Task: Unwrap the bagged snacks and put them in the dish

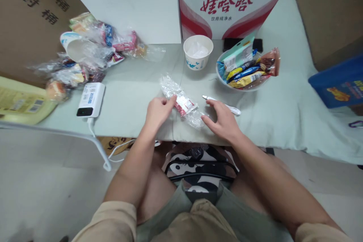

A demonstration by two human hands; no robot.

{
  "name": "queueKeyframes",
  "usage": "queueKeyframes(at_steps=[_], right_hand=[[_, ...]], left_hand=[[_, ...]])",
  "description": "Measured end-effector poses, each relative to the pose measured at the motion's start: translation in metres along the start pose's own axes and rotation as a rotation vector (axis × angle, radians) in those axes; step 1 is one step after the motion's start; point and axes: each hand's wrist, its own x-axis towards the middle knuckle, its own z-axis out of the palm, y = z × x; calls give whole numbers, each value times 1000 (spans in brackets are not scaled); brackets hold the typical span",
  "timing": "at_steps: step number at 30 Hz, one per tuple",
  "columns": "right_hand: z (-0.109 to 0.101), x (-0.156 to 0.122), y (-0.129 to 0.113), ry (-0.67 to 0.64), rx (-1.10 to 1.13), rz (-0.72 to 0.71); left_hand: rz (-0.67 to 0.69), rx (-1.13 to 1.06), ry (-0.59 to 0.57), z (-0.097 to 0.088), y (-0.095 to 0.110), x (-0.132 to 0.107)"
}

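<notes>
Where the packet [185, 105] lies, pale cloth [136, 83] meets boxes [221, 5].

We'd tag this as a lived-in room, home or dorm, can't tell which: we see a cloth-covered table [127, 109], bowl [249, 89] of packaged snacks [246, 72], paper cup [195, 63], plugged-in power bank [92, 98], big cartons [232, 22] behind.

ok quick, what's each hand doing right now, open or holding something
Left hand: partly curled, thumb at the packet; whether its grip is closed cannot be told.
Right hand: open, thumb and fingers apart by the packet's other end.
</notes>
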Motion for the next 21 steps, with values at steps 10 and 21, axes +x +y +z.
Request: queueKeyframes(at_steps=[10, 21], right_hand=[[20, 9, -16, 51, -43, -182], [25, -5, -30, -10, 252, -486]], left_hand=[[161, 40, -52, 18, 12, -16], [208, -75, -124, 24, 8, -15]])
